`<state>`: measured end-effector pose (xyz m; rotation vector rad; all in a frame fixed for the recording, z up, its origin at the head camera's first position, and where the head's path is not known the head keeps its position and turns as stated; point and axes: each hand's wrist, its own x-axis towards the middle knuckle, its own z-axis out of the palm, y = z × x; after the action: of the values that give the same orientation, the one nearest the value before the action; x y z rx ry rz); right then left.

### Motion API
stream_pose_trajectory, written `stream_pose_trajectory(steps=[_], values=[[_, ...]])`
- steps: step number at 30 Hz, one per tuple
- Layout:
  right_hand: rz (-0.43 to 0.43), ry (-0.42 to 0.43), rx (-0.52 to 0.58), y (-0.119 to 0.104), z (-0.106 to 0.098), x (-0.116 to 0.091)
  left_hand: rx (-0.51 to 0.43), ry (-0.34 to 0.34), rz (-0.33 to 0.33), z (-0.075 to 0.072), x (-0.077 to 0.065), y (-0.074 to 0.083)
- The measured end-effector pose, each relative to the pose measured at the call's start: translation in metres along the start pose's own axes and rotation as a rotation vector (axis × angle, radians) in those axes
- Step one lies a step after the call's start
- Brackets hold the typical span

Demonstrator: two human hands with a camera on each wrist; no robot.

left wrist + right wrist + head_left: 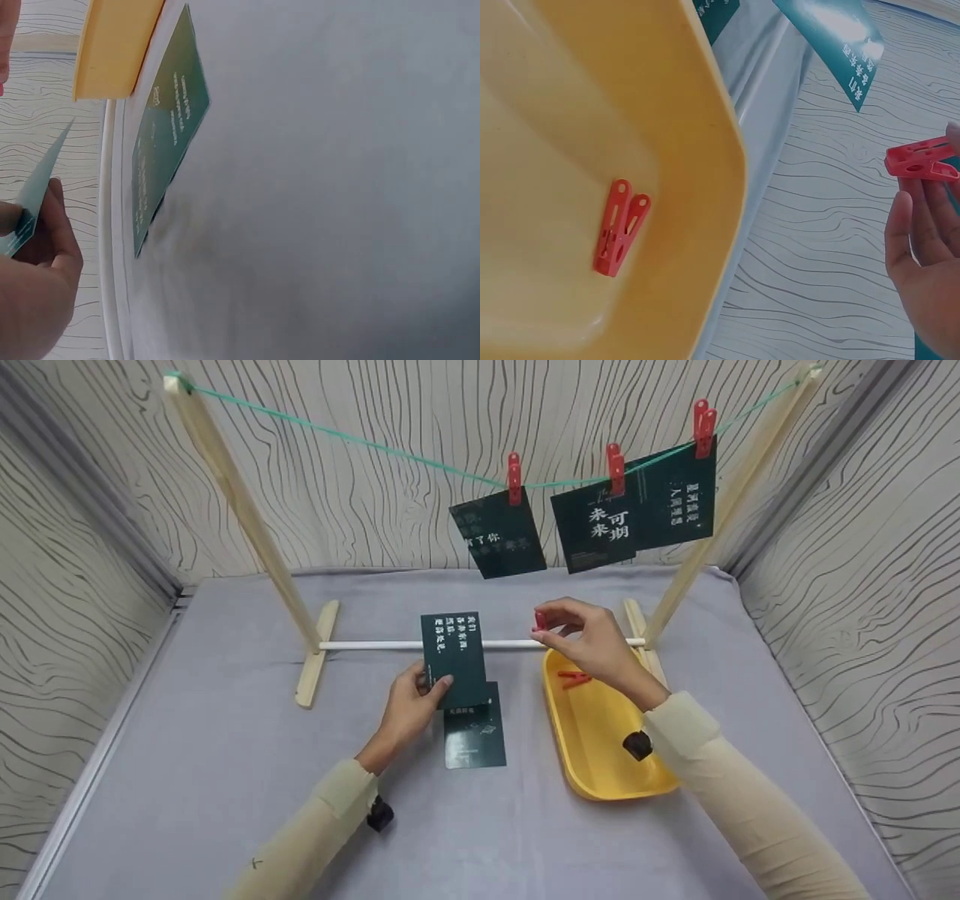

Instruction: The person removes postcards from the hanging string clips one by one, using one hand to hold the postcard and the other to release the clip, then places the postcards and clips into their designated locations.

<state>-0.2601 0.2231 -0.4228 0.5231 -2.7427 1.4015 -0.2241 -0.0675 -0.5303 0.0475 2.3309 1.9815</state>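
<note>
My left hand (409,709) pinches a dark green card (454,652) with white writing by its lower left edge, thumb on the front. Below it a second green card (475,742) lies on the cloth, partly covered in the head view. A red clothespin (919,159) is pinched in the fingertips of my right hand (589,641), above the far end of a yellow tray (559,735). Inside the tray lies another red clothespin (613,232). Three green cards hang from a green string (360,441), each under a red clothespin; one is this left-hand card (501,536).
Two wooden posts (240,502) on flat feet hold the string, joined low down by a white rod (375,645). A grey cloth (225,795) covers the table. Wood-patterned walls (375,525) stand behind and at both sides.
</note>
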Motion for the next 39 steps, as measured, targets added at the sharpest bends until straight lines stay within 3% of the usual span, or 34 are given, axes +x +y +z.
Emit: stream_pose_trajectory(steps=[11,21,34,39], values=[[0.040,-0.010,0.008,0.010,-0.001,-0.004,0.028,-0.019,-0.066,0.003,-0.005,-0.008],[0.081,-0.044,0.053,0.023,0.004,-0.011,0.050,-0.040,-0.057,0.004,-0.009,-0.020],[0.182,-0.118,0.107,0.036,0.004,-0.019,0.030,-0.054,-0.094,0.006,-0.012,-0.023],[0.215,-0.156,0.054,0.039,0.002,-0.022,0.020,-0.068,-0.098,0.007,-0.015,-0.024]])
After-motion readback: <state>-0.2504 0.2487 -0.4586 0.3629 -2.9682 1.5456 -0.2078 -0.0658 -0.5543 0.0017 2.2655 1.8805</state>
